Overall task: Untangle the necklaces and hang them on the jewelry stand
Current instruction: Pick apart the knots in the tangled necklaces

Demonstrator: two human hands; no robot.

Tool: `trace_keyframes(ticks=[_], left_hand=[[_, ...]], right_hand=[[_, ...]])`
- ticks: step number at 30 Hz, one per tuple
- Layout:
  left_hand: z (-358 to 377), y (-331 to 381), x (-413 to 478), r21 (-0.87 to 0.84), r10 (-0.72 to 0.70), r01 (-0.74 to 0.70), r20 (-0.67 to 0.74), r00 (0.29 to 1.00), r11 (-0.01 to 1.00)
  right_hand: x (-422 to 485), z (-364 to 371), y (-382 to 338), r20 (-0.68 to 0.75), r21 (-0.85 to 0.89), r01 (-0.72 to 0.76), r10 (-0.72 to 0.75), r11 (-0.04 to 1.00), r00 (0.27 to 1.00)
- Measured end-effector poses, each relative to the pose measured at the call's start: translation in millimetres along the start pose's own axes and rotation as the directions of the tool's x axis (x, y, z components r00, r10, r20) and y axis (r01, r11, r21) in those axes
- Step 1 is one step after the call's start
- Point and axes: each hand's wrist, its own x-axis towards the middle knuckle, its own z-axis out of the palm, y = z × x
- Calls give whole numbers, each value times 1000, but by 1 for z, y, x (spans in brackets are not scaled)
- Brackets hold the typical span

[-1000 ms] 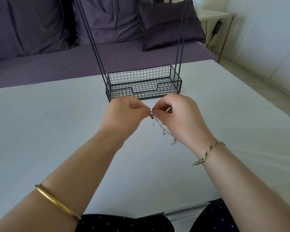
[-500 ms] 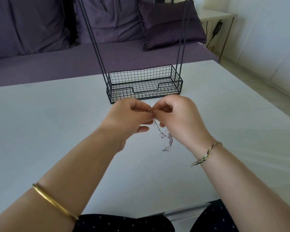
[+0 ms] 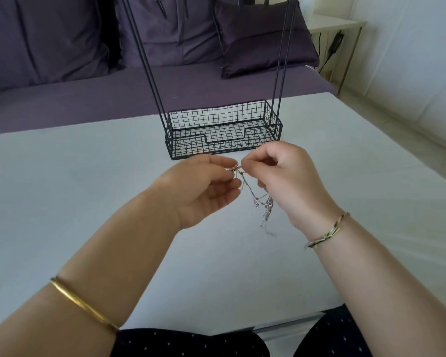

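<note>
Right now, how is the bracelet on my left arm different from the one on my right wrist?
The left bangle is one smooth, plain gold band; the right bracelet is twisted from gold and dark strands. The left bangle sits far up the forearm, away from the left hand; the right bracelet sits at the wrist, just behind the right hand. Both are thin and partly gold.

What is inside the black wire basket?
Through the mesh of the basket only its wire floor and the white table show. The necklaces dangle between the left hand and right hand, not in it. The right hand hides a sliver of its front edge.
</note>
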Motion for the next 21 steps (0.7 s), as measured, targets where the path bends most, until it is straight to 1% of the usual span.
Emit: trace_keyframes(ticks=[2, 7, 9, 11, 13, 17, 21], left_hand=[[1, 0, 0, -30, -28, 29, 30, 999, 999], [1, -6, 1, 146, 55, -61, 46, 997, 987], [-1, -7, 3, 169, 65, -69, 29, 997, 983], [-3, -6, 4, 115, 35, -38, 25, 999, 993], [-4, -5, 5, 25, -15, 14, 43, 999, 1000], [-4, -2, 4, -110, -122, 131, 86, 989, 985], [-6, -3, 7, -192, -175, 179, 40, 984, 965]], right_hand=[[0, 0, 1, 17, 14, -2, 2, 1000, 1000], [0, 1, 1, 29, -17, 24, -23, 1000, 999], [1, 0, 1, 13, -17, 30, -30, 999, 999], [1, -1, 1, -11, -18, 42, -42, 999, 999], [2, -2, 0, -25, 3, 46, -46, 999, 999], [0, 1, -1, -51, 18, 68, -67, 998, 996], [1, -3, -3, -109, 74, 62, -54, 995, 993]])
